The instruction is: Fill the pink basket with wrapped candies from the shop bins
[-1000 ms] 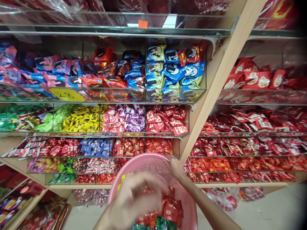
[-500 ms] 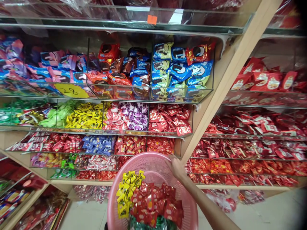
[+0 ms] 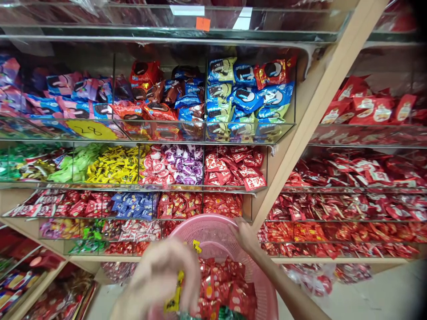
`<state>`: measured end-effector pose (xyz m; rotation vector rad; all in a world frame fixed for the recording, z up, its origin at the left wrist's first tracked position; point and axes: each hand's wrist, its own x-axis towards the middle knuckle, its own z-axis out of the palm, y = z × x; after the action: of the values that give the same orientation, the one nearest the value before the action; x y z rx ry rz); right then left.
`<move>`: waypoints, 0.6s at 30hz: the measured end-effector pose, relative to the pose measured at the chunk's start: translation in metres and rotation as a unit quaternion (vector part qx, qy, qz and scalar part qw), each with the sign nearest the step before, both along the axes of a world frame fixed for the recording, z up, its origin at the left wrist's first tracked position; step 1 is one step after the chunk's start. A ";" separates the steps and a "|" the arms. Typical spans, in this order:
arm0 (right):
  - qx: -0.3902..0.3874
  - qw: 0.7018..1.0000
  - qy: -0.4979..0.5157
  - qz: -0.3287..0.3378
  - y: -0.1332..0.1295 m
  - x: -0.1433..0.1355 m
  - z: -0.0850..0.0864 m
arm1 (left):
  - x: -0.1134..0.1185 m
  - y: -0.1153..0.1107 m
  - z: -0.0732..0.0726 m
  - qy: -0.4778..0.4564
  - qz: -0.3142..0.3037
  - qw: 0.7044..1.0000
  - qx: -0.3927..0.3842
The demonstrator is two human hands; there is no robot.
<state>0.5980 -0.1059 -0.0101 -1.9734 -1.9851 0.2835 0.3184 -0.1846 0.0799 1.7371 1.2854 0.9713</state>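
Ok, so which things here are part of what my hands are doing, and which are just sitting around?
In use:
- pink basket, rim held by your right hand
- red packets and yellow packets inside it
- left hand, blurred, over its left side

Likely just around:
- yellow sign marked 28
- orange tag

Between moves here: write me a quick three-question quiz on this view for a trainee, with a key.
1. Which hand grips the far rim of the basket?
2. True or false: the yellow sign reads 28.
3. What shows most in the basket? A) blue packets B) red packets C) purple packets

Key:
1. The right hand.
2. True.
3. B.
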 end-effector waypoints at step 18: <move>-0.049 0.924 0.367 -0.097 0.042 0.006 0.000 | 0.001 0.092 -0.089 0.378 0.155 0.910 -0.069</move>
<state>0.6040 -0.0636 -0.0100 -1.7314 -1.3037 0.9294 0.3199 -0.0925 -0.0093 1.9005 2.1108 0.3252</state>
